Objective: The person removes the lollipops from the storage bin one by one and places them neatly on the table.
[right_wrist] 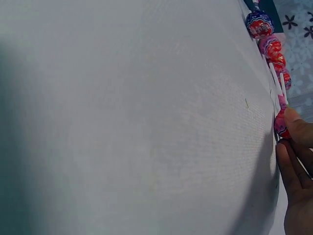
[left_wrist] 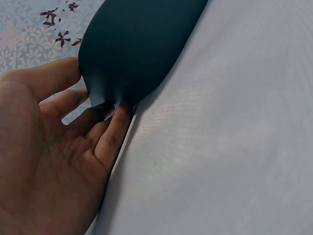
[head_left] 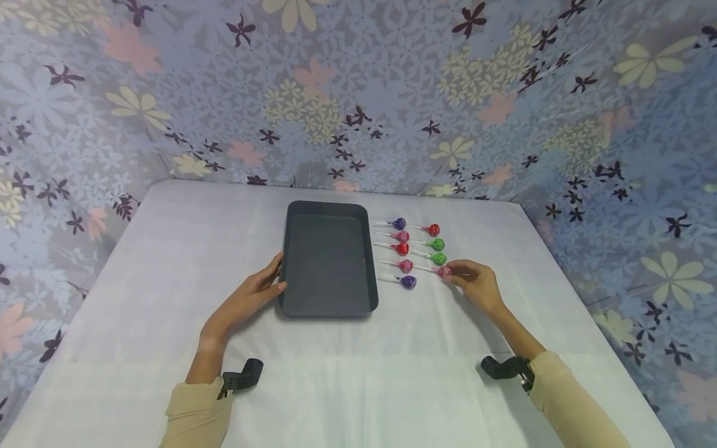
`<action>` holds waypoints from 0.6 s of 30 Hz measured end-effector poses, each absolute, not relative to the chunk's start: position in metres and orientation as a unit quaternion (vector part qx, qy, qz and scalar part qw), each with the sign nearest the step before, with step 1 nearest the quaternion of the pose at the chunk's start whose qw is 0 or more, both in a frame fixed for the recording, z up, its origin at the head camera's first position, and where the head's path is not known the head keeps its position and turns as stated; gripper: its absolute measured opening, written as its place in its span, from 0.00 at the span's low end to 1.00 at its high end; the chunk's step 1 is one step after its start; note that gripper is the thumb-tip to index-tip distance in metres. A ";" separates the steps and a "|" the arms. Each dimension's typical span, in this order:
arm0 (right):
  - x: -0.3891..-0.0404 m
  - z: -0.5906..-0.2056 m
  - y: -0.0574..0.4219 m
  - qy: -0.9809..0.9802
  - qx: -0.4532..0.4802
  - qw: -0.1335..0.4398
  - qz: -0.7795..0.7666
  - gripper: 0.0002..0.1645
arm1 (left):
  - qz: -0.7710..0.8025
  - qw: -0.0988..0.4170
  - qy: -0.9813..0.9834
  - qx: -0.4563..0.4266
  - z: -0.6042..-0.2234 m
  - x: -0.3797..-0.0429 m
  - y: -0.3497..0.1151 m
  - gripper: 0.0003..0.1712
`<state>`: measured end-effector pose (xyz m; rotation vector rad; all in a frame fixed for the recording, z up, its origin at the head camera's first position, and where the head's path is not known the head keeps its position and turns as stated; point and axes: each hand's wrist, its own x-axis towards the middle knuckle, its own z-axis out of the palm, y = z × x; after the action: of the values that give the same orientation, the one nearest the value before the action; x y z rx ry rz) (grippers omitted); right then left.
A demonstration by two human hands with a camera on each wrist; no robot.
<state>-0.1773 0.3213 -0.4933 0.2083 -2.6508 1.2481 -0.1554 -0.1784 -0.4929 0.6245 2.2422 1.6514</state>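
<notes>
A dark grey rectangular baking pan (head_left: 329, 261) lies on the white cloth. At its left wall, my left hand (head_left: 252, 297) grips the side; the left wrist view has the thumb at the rim and fingers against the outer wall of the pan (left_wrist: 142, 44). Right of the pan, wrapped lollipops lie in two columns. My right hand (head_left: 476, 283) pinches the head of a pink lollipop (head_left: 442, 271), the nearest in the right column, its stick pointing left. In the right wrist view, thumb and fingers close around this pink lollipop (right_wrist: 281, 122) against the cloth.
The left column has purple (head_left: 408, 282), pink (head_left: 404, 266) and red lollipops (head_left: 400, 249). Above the held one are two green lollipops (head_left: 438, 258) and a red lollipop (head_left: 434, 229). Flower-patterned fabric (head_left: 347, 93) rises behind the white-covered table (head_left: 358, 398).
</notes>
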 end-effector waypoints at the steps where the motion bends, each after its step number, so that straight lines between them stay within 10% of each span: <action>1: -0.177 -0.493 0.322 -0.895 0.071 0.104 0.428 0.17 | 0.572 0.143 0.778 0.216 -0.493 -0.156 -0.178 0.42; 18: -0.181 -0.496 0.324 -0.904 0.055 0.107 0.410 0.17 | 0.577 0.146 0.775 0.215 -0.495 -0.158 -0.176 0.42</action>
<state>-0.1808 0.3236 -0.4955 0.1630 -2.6620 1.2066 -0.1576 -0.1764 -0.4953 0.6194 2.2308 1.6612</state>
